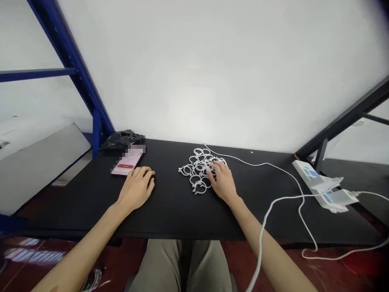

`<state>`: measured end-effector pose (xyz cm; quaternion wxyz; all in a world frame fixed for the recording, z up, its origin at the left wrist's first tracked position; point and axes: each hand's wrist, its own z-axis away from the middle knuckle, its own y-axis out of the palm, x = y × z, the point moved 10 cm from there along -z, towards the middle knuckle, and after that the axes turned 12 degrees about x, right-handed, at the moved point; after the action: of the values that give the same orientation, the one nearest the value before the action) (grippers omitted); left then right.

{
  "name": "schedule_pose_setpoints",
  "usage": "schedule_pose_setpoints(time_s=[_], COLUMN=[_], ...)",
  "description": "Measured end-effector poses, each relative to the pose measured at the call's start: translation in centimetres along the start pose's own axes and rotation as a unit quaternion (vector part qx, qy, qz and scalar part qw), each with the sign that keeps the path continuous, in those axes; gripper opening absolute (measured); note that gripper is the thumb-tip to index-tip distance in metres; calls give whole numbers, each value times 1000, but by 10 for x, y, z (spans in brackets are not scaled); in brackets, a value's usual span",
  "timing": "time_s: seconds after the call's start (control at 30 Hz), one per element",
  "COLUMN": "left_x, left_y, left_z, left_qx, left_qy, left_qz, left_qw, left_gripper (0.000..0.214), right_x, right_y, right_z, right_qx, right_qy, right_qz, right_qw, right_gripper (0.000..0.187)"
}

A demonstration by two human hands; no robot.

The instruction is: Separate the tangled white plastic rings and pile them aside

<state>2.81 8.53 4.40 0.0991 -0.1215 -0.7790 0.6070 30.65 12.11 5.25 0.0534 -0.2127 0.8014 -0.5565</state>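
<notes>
A loose pile of white plastic rings [195,178] with small tabs, like curtain rings, lies on the black table [176,219]. My right hand [223,182] rests at the right side of this pile, palm down, fingers apart over the nearest rings. Nothing shows gripped in it, though its fingertips partly cover some rings. To the left, my left hand [136,188] lies palm down on the tabletop, its fingers loosely bent and holding nothing. Just beyond its fingers is a phone [126,165] with a lit pinkish screen, partly blurred out.
A crumpled black plastic bag [123,139] sits at the back left. On the right, a white power strip [310,176] holds plugged-in chargers. A white cable [261,164] runs behind the rings; another crosses above my right forearm. Blue frame posts [75,69] stand at left.
</notes>
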Motion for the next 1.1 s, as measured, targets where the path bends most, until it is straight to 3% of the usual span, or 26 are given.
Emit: schedule_pose_setpoints(time_s=[0.17,0.77,1.1], left_x=[-4,-4,-6], left_y=[3,6,9], left_z=[-11,-7,-6], left_qx=[-7,7,15], left_qy=[-8,11,16], left_qz=[-5,62,32], left_qw=[1000,998,999], left_gripper=[24,26,28], right_x=[2,0,1], right_y=[0,3,-6], right_z=[2,3,4], right_qx=[2,12,5], right_qy=[-2,9,-2], right_qz=[6,-13,-56], right_qw=[1000,1000,998], right_gripper=[36,30,34])
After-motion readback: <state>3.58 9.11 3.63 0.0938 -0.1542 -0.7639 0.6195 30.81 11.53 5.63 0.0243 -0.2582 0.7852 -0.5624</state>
